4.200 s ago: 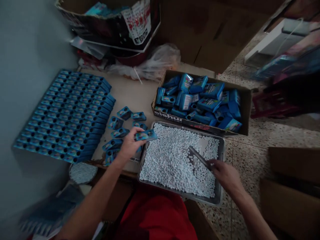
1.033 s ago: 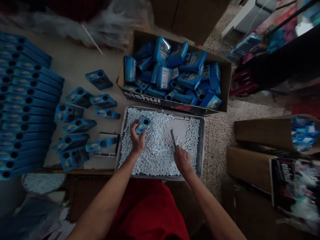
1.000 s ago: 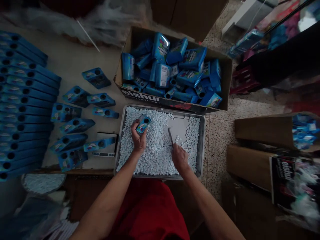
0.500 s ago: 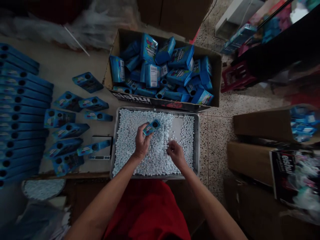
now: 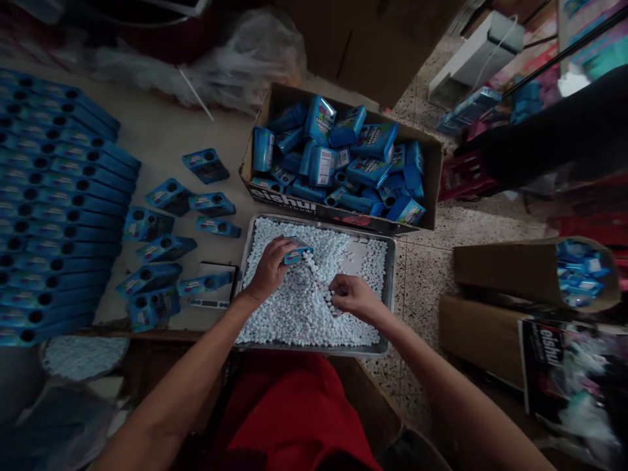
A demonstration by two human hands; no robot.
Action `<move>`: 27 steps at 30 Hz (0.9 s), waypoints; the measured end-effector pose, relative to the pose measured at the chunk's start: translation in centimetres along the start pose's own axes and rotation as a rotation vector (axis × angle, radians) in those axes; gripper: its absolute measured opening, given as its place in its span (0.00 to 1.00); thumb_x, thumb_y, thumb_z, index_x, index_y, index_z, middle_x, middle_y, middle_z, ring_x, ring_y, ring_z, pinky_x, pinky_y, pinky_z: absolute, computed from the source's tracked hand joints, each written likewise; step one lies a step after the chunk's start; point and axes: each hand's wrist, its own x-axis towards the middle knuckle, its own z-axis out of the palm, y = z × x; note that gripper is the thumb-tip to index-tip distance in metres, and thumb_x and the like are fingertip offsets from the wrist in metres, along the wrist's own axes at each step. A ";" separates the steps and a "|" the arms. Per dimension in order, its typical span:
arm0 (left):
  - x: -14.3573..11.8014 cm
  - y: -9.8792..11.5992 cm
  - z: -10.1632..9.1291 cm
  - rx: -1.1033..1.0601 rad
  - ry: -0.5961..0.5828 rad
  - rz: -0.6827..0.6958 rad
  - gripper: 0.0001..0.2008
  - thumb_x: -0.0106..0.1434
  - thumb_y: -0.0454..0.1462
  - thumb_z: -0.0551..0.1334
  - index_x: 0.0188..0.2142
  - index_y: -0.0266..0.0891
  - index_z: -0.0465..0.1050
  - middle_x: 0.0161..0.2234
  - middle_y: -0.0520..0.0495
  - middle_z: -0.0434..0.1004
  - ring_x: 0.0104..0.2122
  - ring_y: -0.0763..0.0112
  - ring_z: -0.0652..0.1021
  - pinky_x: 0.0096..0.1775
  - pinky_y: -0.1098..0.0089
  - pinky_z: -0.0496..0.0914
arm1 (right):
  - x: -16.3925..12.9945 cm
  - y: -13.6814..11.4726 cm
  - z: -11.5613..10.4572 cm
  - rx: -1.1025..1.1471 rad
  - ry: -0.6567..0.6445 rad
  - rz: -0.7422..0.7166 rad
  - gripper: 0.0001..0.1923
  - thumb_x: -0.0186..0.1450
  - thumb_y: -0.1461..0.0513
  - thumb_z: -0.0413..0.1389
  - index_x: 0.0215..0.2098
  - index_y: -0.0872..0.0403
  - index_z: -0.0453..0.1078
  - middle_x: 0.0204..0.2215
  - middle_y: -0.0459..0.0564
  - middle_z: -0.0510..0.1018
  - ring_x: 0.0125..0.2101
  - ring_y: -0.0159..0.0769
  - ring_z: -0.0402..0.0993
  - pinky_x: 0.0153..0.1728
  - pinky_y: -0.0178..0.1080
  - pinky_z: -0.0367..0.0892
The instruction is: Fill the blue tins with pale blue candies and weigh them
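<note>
My left hand grips a small blue candy box above the left-middle of a metal tray. The box is tilted, its holed end turned toward my right, and small white candies lie right at that end; whether they are pouring out or in I cannot tell. My right hand is low among the candies in the tray, its fingers bent together. A thin edge runs from near the box toward those fingers, but what they hold is unclear.
Behind the tray stands a cardboard carton full of blue boxes. Several loose boxes and a small scale are at the left, beside rows of stacked boxes. More cartons stand on the floor at right.
My left hand has tipped the box, so its hole now faces down toward the candies. My right hand has stayed low in the tray. The whole view has shifted.
</note>
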 end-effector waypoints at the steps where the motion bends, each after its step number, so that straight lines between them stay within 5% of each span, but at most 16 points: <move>1: -0.2 -0.2 -0.1 -0.009 -0.015 -0.009 0.17 0.70 0.34 0.59 0.57 0.46 0.73 0.59 0.40 0.74 0.65 0.54 0.69 0.65 0.45 0.65 | 0.1 -0.5 -0.2 0.029 -0.032 0.040 0.11 0.52 0.65 0.56 0.35 0.54 0.70 0.17 0.39 0.72 0.18 0.30 0.68 0.21 0.32 0.59; 8: -1.5 -0.9 0.0 -0.052 -0.036 -0.026 0.19 0.68 0.32 0.58 0.57 0.45 0.73 0.58 0.39 0.75 0.63 0.54 0.71 0.64 0.45 0.67 | 0.7 -4.3 -1.2 0.141 -0.122 0.255 0.10 0.48 0.64 0.61 0.30 0.56 0.71 0.16 0.40 0.72 0.15 0.27 0.67 0.17 0.30 0.63; 14: -2.1 -1.1 0.0 -0.068 -0.049 -0.036 0.19 0.69 0.33 0.60 0.58 0.46 0.72 0.57 0.39 0.75 0.62 0.56 0.73 0.63 0.48 0.68 | -0.3 -5.1 -1.3 0.204 -0.140 0.260 0.11 0.49 0.64 0.63 0.31 0.55 0.71 0.14 0.39 0.70 0.14 0.27 0.64 0.17 0.31 0.60; 17: -2.4 -1.2 0.4 -0.075 -0.019 -0.099 0.19 0.69 0.38 0.63 0.58 0.44 0.71 0.56 0.40 0.75 0.60 0.56 0.74 0.62 0.51 0.69 | -2.0 -2.5 -1.1 0.171 -0.061 0.203 0.11 0.52 0.63 0.62 0.35 0.55 0.71 0.17 0.39 0.72 0.17 0.29 0.66 0.20 0.32 0.61; 20: -2.9 -1.0 1.6 -0.092 0.101 -0.168 0.20 0.70 0.42 0.63 0.59 0.44 0.68 0.56 0.40 0.75 0.58 0.57 0.75 0.61 0.54 0.69 | -3.6 2.4 -0.4 -0.163 0.196 0.171 0.09 0.57 0.63 0.59 0.38 0.53 0.72 0.23 0.43 0.76 0.23 0.33 0.72 0.26 0.33 0.61; 23: -3.7 -0.6 4.2 -0.119 0.245 -0.193 0.20 0.72 0.43 0.62 0.60 0.43 0.66 0.56 0.39 0.73 0.59 0.58 0.74 0.62 0.55 0.68 | -3.9 7.6 1.3 -0.630 0.415 0.306 0.07 0.65 0.64 0.55 0.41 0.53 0.73 0.29 0.49 0.80 0.30 0.37 0.76 0.30 0.35 0.57; 27: -4.3 0.4 9.1 -0.121 0.374 -0.213 0.19 0.72 0.44 0.60 0.60 0.44 0.64 0.59 0.37 0.70 0.62 0.57 0.72 0.64 0.51 0.66 | -1.9 11.0 5.4 -0.853 0.429 0.352 0.12 0.69 0.69 0.49 0.46 0.55 0.73 0.38 0.56 0.82 0.38 0.40 0.78 0.35 0.37 0.59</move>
